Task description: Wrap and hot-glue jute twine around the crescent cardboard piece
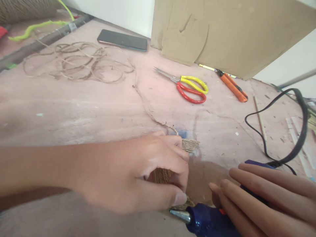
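My left hand point(140, 174) is curled over a piece made of rows of brown jute twine point(190, 144), thumb and fingertips pressing on it. Part of the piece shows between thumb and fingers, and its edges stick out beyond them; the rest is hidden. A loose strand of twine point(148, 112) runs from it up the table. My right hand point(269, 200) lies around a dark blue hot glue gun point(204, 219), long fingers across its body. The gun's metal nozzle point(181, 215) points left, close by my left thumb and the lower edge of the twine piece.
Loose twine coils point(86, 62) lie at the back left near a black phone point(122, 40). Scissors with red and yellow handles point(182, 84) and an orange utility knife point(233, 86) lie before a cardboard sheet point(222, 36). A black cable point(302, 121) loops at the right.
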`<state>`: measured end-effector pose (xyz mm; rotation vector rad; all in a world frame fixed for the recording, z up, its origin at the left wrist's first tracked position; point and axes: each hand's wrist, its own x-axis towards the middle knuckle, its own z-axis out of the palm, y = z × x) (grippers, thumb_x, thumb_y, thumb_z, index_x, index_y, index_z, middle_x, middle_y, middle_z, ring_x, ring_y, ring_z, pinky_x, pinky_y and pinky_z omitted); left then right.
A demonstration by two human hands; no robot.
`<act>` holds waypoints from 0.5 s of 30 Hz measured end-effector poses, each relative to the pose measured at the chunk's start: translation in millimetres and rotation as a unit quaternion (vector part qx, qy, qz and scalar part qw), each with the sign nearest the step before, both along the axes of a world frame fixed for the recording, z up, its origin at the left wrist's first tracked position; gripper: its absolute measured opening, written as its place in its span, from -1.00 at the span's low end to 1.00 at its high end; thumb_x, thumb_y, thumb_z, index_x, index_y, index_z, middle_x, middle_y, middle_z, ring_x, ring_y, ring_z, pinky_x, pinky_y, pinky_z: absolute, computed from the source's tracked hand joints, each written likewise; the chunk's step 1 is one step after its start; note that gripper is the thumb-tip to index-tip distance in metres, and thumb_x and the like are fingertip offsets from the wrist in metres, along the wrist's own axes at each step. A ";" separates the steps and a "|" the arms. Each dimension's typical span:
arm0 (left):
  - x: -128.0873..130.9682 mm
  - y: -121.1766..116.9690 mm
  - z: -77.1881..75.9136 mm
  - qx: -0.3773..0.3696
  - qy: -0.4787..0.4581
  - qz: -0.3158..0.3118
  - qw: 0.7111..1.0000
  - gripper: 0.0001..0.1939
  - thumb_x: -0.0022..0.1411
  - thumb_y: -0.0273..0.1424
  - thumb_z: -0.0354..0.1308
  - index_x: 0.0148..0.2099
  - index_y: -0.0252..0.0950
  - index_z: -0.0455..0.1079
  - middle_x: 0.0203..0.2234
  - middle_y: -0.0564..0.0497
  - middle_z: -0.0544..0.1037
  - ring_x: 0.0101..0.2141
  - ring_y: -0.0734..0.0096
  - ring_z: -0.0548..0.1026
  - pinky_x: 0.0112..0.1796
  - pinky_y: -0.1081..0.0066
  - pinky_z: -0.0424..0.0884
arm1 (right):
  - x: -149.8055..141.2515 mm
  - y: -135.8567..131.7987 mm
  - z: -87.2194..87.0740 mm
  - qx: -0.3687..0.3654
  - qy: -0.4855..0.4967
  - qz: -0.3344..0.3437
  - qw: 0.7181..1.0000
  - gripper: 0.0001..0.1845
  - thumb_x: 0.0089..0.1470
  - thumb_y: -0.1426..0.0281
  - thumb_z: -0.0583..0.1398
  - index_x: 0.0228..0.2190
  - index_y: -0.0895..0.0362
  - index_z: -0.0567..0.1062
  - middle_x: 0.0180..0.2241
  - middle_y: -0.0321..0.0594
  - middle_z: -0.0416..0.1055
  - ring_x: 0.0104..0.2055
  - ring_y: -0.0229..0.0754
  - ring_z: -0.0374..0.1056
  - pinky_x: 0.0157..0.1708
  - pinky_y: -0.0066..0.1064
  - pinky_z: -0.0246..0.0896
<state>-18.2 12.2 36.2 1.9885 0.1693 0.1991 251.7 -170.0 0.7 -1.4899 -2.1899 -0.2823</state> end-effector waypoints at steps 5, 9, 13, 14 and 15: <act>2.4 2.1 -3.0 0.000 -0.003 0.015 1.000 -0.68 0.43 -0.75 0.29 -0.29 -0.25 0.44 -0.39 0.20 0.56 -0.22 0.45 0.48 -0.05 0.44 0.42 | 0.9 -0.4 -0.6 -0.003 0.013 0.004 1.000 -0.66 0.38 0.54 0.35 -0.04 -0.19 0.73 -0.29 -0.33 0.75 -0.05 0.01 0.57 0.40 0.01 0.37; -1.0 2.2 -3.5 0.021 -0.011 0.020 1.000 -0.72 0.52 -0.68 0.27 -0.23 -0.24 0.46 -0.35 0.19 0.56 -0.20 0.45 0.50 -0.05 0.46 0.43 | 2.8 1.2 0.0 0.003 0.009 0.012 1.000 -0.68 0.37 0.54 0.36 -0.04 -0.16 0.72 -0.30 -0.30 0.74 -0.06 0.01 0.56 0.41 0.01 0.36; -0.9 0.6 -3.6 0.012 0.009 0.004 1.000 -0.80 0.60 -0.57 0.34 -0.15 -0.22 0.54 -0.29 0.19 0.65 -0.12 0.40 0.57 0.07 0.40 0.45 | -5.2 5.8 4.1 0.003 -0.007 0.016 1.000 -0.70 0.31 0.56 0.36 -0.14 -0.15 0.67 -0.34 -0.37 0.73 -0.15 -0.01 0.57 0.30 -0.01 0.37; 0.6 0.5 -3.4 0.007 0.020 -0.001 1.000 -0.80 0.58 -0.54 0.38 -0.17 -0.21 0.56 -0.29 0.20 0.67 -0.13 0.38 0.58 0.09 0.36 0.45 | -8.2 7.0 4.9 0.002 -0.004 0.009 1.000 -0.68 0.28 0.58 0.35 -0.16 -0.16 0.66 -0.36 -0.39 0.72 -0.17 -0.01 0.57 0.27 0.00 0.39; 2.6 0.8 -3.1 0.006 0.033 -0.009 0.999 -0.79 0.56 -0.53 0.42 -0.19 -0.20 0.56 -0.30 0.20 0.69 -0.15 0.37 0.58 0.10 0.32 0.44 | -11.0 8.1 5.3 0.002 0.001 -0.002 1.000 -0.66 0.24 0.60 0.35 -0.18 -0.16 0.64 -0.37 -0.40 0.71 -0.19 -0.01 0.57 0.24 0.01 0.41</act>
